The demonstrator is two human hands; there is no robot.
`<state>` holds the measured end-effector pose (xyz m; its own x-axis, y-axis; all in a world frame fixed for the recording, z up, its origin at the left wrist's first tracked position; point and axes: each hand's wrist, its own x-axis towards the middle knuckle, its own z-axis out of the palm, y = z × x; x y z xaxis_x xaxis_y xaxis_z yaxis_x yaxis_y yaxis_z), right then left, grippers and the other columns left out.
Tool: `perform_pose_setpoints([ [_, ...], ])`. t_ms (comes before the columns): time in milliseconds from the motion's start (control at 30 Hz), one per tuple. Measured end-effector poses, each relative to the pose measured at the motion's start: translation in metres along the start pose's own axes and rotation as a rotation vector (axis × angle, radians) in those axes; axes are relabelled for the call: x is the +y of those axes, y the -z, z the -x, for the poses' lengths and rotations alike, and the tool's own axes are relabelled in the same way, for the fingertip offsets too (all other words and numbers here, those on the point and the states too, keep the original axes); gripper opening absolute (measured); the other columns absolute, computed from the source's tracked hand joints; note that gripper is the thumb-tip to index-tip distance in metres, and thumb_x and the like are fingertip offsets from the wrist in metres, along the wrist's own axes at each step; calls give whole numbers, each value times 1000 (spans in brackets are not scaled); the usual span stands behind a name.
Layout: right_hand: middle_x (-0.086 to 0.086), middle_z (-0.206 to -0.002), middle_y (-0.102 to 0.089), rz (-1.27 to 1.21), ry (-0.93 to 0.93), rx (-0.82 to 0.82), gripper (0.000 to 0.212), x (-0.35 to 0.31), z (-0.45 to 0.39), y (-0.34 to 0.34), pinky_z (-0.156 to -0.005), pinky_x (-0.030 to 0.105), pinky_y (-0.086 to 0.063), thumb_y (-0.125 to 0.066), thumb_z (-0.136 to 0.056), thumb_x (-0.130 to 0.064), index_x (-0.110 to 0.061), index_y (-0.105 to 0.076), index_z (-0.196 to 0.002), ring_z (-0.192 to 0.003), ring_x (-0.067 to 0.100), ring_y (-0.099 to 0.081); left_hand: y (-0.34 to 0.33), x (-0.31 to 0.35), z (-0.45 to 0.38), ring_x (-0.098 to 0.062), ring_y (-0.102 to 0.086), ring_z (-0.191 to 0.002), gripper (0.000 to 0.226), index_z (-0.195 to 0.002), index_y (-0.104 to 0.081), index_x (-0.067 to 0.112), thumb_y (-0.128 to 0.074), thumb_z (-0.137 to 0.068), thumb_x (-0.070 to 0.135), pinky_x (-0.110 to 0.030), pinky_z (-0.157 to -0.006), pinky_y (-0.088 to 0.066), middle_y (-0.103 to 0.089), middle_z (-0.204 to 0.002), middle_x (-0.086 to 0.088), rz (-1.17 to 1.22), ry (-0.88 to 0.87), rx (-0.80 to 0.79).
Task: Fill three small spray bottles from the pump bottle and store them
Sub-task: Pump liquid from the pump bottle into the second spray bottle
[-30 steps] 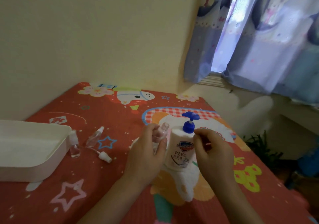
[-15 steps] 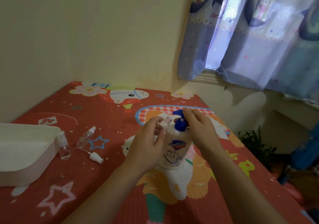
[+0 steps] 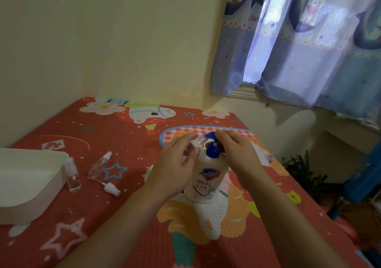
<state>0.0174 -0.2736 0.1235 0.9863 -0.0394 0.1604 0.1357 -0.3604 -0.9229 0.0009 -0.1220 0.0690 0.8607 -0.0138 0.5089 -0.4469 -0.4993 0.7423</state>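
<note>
A white pump bottle with a blue pump head stands upright in the middle of the red patterned table. My left hand holds a small clear spray bottle, cap off, with its mouth up against the pump's spout. My right hand rests flat on top of the blue pump head. A second spray bottle stands upright by the tray, a third lies on its side, and a loose white spray cap lies in front of them.
A white rectangular tray sits at the table's left edge. The wall runs behind the table. A curtained window, a plant and a blue object on the floor are off to the right, past the table's right edge.
My right hand rose from beside the pump bottle's neck onto the pump head. My left hand brought the small bottle's mouth up to the spout. The view shifted slightly.
</note>
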Motion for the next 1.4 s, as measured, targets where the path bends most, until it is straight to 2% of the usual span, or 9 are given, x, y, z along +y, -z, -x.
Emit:
perform_pose_setpoints([
  [267,1,-101,-71,-45,-61,-33,24,-6,16,-2,-91,44,-54,-49,-98,-36,-24,-69,-103,-98,21,-66,14,4,11,6,-53,-103,37,-138,-50,30,-48,-101,33,-10,-81,-43,-55,-110,19,-11,-42,-13],
  [400,1,-101,-69,-59,-77,-67,17,-10,29,1,-88,38,-54,-50,-98,-31,-25,-67,-96,-97,19,-64,25,2,20,4,-55,-104,35,-136,-51,35,-49,-101,37,-30,-85,-56,-55,-115,21,13,-62,-67],
  [500,1,-99,-68,-27,-98,-66,17,-16,35,0,-85,38,-52,-50,-98,-31,-27,-64,-89,-95,20,-63,32,2,22,3,-55,-104,33,-134,-49,41,-46,-101,41,-34,-84,-57,-54,-114,23,-7,-71,-118],
  [700,6,-99,-67,202,-293,-190,30,-45,17,0,-83,42,-49,-40,-99,-39,-17,-60,-100,-94,23,-62,39,4,19,6,-52,-104,35,-136,-49,42,-46,-101,40,-33,-86,-56,-52,-113,28,-24,-66,-153],
  [967,10,-105,-66,555,-270,-426,20,-61,6,-2,-84,49,-56,-38,-100,-17,-9,-57,-103,-100,35,-64,48,3,9,-8,-59,-106,40,-139,-49,36,-53,-99,37,-43,-89,-55,-56,-111,21,2,-22,-236],
  [1100,11,-100,-60,728,-176,-461,15,-60,6,-5,-88,48,-55,-38,-101,-12,-13,-49,-91,-100,33,-62,48,-1,10,-7,-57,-114,38,-136,-52,29,-55,-98,35,-40,-93,-54,-57,-122,15,2,11,-248],
  [1167,19,-106,-56,905,-81,-468,14,-56,3,-8,-92,42,-52,-35,-101,-8,-7,-48,-98,-92,29,-55,47,-2,12,-5,-57,-113,36,-134,-54,26,-55,-99,32,-38,-94,-53,-58,-122,14,0,10,-248],
  [1300,9,-97,-45,1133,35,-448,25,-51,0,-14,-84,32,-45,-37,-102,-11,-3,-50,-122,-85,19,-42,43,-4,15,1,-54,-111,34,-133,-54,23,-54,-99,30,-23,-92,-50,-57,-118,12,11,11,-237],
  [1400,8,-97,-44,1175,48,-453,25,-50,0,-16,-89,32,-47,-37,-102,-11,-4,-50,-122,-86,19,-43,41,-5,17,2,-53,-109,33,-132,-53,24,-54,-100,30,-9,-85,-43,-58,-117,13,-12,-2,-226],
])
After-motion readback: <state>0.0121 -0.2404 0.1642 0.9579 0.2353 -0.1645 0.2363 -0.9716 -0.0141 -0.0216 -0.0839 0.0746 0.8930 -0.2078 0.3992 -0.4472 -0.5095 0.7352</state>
